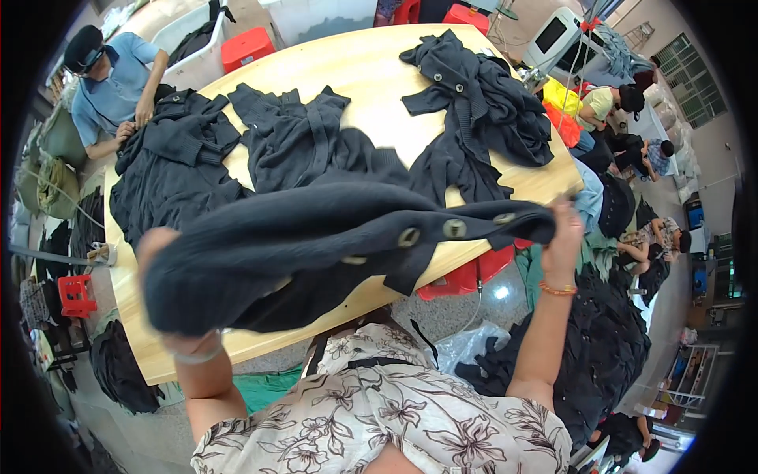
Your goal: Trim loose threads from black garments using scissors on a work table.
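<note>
A dark grey knit cardigan (316, 245) is stretched between my two hands above the near part of the table, blurred by motion. Several large light-rimmed buttons run along its edge toward the right. My right hand (564, 233), with a red and yellow band at the wrist, grips the cardigan's right end. At its left end, my left hand (154, 241) has hold of the fabric; folds cover most of that hand, and what shows is smeared. Just behind the held garment, another dark cardigan (296, 134) lies on the wooden table (371, 71).
More dark knitwear (482, 103) lies at the table's far right. A co-worker (118, 87) handles a dark garment (174, 158) at the left. Red stools (246, 49) and white bins (320, 17) stand beyond the table. Right of me is a large garment heap (604, 347).
</note>
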Motion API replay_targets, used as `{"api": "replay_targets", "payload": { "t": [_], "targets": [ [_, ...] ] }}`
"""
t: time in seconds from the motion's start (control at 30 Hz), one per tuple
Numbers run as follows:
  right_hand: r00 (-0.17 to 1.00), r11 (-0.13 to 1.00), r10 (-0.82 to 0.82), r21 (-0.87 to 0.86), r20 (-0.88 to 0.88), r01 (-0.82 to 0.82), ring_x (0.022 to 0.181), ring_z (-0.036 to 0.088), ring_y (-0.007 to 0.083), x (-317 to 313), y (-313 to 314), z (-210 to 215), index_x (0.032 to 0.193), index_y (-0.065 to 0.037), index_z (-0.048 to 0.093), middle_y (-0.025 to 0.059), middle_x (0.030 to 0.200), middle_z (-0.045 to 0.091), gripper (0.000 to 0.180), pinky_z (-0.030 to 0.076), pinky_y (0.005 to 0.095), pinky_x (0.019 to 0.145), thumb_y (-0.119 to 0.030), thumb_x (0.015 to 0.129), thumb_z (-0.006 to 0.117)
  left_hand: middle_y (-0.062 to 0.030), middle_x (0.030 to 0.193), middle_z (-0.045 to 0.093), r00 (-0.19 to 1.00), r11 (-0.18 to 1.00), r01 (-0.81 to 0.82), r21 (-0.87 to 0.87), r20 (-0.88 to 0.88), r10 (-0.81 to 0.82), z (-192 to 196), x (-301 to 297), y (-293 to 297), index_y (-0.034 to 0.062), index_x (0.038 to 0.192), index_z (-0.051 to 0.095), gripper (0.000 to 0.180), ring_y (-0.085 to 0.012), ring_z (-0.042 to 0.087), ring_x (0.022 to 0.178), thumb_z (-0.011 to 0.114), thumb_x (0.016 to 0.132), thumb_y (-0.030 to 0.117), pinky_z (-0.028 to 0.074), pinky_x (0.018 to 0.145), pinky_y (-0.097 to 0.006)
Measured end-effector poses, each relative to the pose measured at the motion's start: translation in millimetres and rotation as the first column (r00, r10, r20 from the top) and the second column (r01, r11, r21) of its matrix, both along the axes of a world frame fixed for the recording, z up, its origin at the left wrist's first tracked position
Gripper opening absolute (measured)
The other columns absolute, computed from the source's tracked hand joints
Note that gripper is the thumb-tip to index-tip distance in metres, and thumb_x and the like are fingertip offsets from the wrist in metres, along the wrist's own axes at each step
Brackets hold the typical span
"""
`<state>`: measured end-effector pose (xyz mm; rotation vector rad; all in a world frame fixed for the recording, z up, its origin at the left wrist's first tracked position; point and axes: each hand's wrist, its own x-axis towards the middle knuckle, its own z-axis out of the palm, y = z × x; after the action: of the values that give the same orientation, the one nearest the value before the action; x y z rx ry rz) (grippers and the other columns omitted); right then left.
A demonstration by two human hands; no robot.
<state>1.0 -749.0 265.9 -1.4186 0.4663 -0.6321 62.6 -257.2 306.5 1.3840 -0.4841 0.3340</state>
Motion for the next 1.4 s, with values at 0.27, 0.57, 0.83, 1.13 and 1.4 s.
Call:
{"api": "replay_targets", "payload": {
  "t": [0.27, 0.57, 0.83, 1.13, 1.4],
  "targets": [
    [0.845, 0.850, 0.513, -0.049, -0.150, -0.525, 0.063, 0.042, -0.0010, 16, 92, -63, 0.083, -0.002, 0.063, -0.0085, 0.069, 0.052, 0.012, 0.033, 0.0175, 0.053, -0.011, 0.089, 0.068, -0.0190, 0.103, 0.069, 0.613, 0.292, -0.737, 0.609, 0.785, -0.089, 146, -2, -47, -0.0104, 0.113, 0.060, 0.038, -0.0309, 0.068, 0.095, 0.067, 0.085, 0.013, 0.053, 0.083, -0.034],
    [0.625, 0.601, 0.768, 0.181, 0.139, -0.779, 0.055, 0.031, -0.0043, 9, 126, -48, 0.137, 0.000, 0.044, 0.0076, 0.121, 0.060, 0.067, 0.034, 0.0119, 0.053, -0.001, 0.078, 0.075, -0.0127, 0.098, 0.063, 0.519, -0.015, -0.831, 0.556, 0.764, -0.384, 163, -12, -81, 0.0048, 0.113, 0.062, 0.034, -0.0291, 0.064, 0.081, 0.063, 0.078, 0.006, 0.050, 0.070, -0.037],
    [0.713, 0.726, 0.655, 0.055, 0.252, -0.686, 0.078, 0.058, 0.0068, 16, 131, 28, 0.094, 0.001, 0.064, -0.0005, 0.088, 0.064, 0.018, 0.048, 0.0212, 0.070, 0.002, 0.076, 0.070, -0.0037, 0.073, 0.053, 0.696, 0.325, -0.540, 0.776, 0.629, -0.346, 104, -5, -168, 0.0069, 0.092, 0.057, 0.024, -0.0195, 0.058, 0.065, 0.065, 0.071, 0.016, 0.045, 0.056, -0.033],
    [0.884, 0.944, 0.309, 0.002, 0.350, -0.331, 0.097, 0.059, 0.0150, -4, 33, 63, 0.108, 0.000, 0.057, 0.0064, 0.107, 0.059, 0.025, 0.048, 0.0320, 0.089, -0.006, 0.085, 0.065, -0.0212, 0.097, 0.064, 0.986, 0.636, 0.066, 0.769, -0.148, 0.077, -88, -1, -124, 0.0030, 0.104, 0.060, 0.025, -0.0404, 0.059, 0.097, 0.062, 0.080, 0.009, 0.048, 0.084, -0.045],
    [0.882, 0.893, 0.287, -0.438, 0.373, -0.105, 0.107, 0.062, 0.0247, 30, 22, 75, 0.120, 0.000, 0.058, 0.0129, 0.119, 0.062, 0.035, 0.050, 0.0378, 0.094, -0.016, 0.089, 0.065, -0.0083, 0.108, 0.067, 0.964, 0.942, 0.170, -0.289, -0.148, -0.219, 104, -21, -141, -0.0043, 0.129, 0.054, 0.038, -0.0142, 0.061, 0.105, 0.053, 0.092, -0.001, 0.047, 0.094, -0.028]
  ]
}}
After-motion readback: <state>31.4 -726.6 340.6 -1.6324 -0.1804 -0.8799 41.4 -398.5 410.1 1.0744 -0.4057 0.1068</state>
